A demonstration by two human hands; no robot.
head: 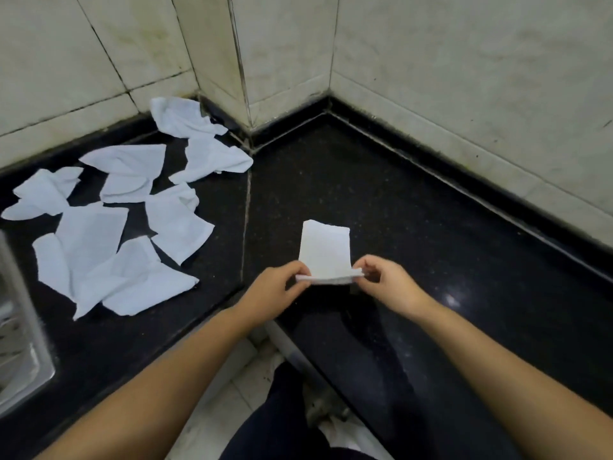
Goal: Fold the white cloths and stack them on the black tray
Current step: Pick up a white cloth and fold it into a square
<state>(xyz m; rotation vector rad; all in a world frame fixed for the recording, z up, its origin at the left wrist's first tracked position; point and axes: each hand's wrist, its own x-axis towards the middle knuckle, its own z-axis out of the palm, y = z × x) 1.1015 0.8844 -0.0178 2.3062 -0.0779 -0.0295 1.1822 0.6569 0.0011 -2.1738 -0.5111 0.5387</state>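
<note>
A small white cloth [325,250], folded into a narrow rectangle, lies on the black counter [381,194] in front of me. My left hand [277,290] pinches its near left corner and my right hand [386,282] pinches its near right corner, lifting the near edge slightly. Several unfolded, crumpled white cloths [109,234] are scattered on the counter to the left, reaching back to the wall corner. No black tray is visible in this view.
A steel sink [20,343] is set into the counter at the far left edge. Stained tiled walls [431,61] close off the back, with a corner pillar [238,78] jutting in. The pale floor and my dark-trousered legs [292,419] show below the counter's inner edge.
</note>
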